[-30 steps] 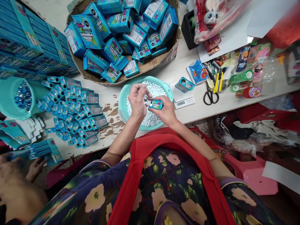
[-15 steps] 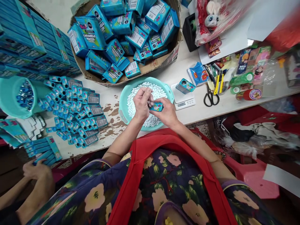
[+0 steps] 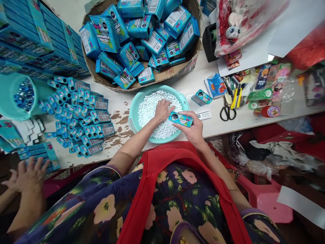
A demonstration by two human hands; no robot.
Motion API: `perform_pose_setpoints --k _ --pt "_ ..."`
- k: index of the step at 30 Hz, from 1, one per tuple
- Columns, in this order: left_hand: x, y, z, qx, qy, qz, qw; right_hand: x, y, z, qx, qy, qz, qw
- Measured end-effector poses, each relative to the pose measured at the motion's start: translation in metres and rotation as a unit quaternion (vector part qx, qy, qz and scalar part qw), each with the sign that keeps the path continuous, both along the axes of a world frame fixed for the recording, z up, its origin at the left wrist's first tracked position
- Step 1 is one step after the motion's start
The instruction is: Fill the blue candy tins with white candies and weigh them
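Note:
My right hand [image 3: 194, 128] grips a small blue candy box [image 3: 183, 119] by its right end, above the near right side of a turquoise basin [image 3: 132, 120]. The box has a dark round spot near its left end. Fingers apart, my left hand [image 3: 162, 112] rests on the small white candies [image 3: 149, 105] that fill the basin; whether any are under its fingers is hidden. Just right of the basin, another blue candy box [image 3: 201, 98] sits on a white digital scale [image 3: 204, 115].
A cardboard carton [image 3: 188, 66] of blue boxes stands behind the basin. Left are many small boxes [image 3: 83, 118], a turquoise bucket [image 3: 38, 101] of wrapped sweets, and a co-worker's hands [image 3: 27, 178]. Scissors [image 3: 228, 113] and a yellow cutter [image 3: 237, 96] lie right; a pink stool [image 3: 271, 203] stands below.
My left hand has moved away from the box, opening onto the candies. My right hand has moved right with the box, now turned to show its long face. The co-worker's hands have spread.

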State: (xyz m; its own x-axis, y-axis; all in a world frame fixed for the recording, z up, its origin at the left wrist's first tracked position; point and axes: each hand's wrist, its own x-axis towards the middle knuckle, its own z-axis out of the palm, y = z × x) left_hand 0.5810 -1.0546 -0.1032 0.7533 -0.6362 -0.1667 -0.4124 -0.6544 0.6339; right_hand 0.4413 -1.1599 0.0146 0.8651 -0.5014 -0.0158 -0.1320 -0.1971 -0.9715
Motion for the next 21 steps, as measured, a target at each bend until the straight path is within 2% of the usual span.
perform_pose_setpoints --k 2,3,4,6,7,8,10,12,13,15,17,19,21 --pt "-0.014 0.001 0.0 0.047 0.017 -0.024 0.998 0.0 0.0 0.0 0.014 -0.006 -0.005 1.0" --pt "-0.019 0.004 0.001 0.048 0.034 -0.021 0.998 0.0 0.0 0.0 0.014 -0.007 -0.007 1.0" --pt "-0.022 0.007 0.003 0.033 0.054 0.0 0.998 0.0 0.0 -0.001 0.009 -0.006 -0.007 1.0" --pt "-0.022 0.013 0.007 -0.04 0.107 0.095 0.989 0.001 0.0 -0.003 -0.015 0.005 -0.003 1.0" --pt "-0.02 0.017 0.01 -0.091 0.146 0.16 0.972 0.002 0.0 -0.004 -0.032 0.012 0.0 0.999" --pt "-0.018 0.02 0.014 -0.148 0.192 0.225 0.944 0.003 0.0 -0.005 -0.049 0.019 0.004 0.999" --pt "-0.014 0.025 0.03 -0.263 0.289 0.319 0.864 0.006 0.0 -0.006 -0.08 0.028 0.012 0.996" --pt "-0.011 0.03 0.055 -0.359 0.364 0.341 0.789 0.009 0.002 -0.007 -0.114 0.029 0.021 0.993" --pt "-0.011 0.032 0.07 -0.397 0.385 0.333 0.764 0.012 0.003 -0.007 -0.134 0.029 0.027 0.99" --pt "-0.012 0.034 0.097 -0.455 0.401 0.314 0.731 0.016 0.007 -0.008 -0.171 0.031 0.045 0.984" --pt "-0.015 0.033 0.115 -0.496 0.391 0.312 0.71 0.021 0.013 -0.007 -0.191 0.037 0.073 0.978" --pt "-0.017 0.03 0.122 -0.52 0.371 0.324 0.698 0.026 0.019 -0.007 -0.194 0.048 0.1 0.975" --pt "-0.018 0.026 0.12 -0.523 0.35 0.34 0.699 0.029 0.023 -0.006 -0.187 0.061 0.107 0.975"
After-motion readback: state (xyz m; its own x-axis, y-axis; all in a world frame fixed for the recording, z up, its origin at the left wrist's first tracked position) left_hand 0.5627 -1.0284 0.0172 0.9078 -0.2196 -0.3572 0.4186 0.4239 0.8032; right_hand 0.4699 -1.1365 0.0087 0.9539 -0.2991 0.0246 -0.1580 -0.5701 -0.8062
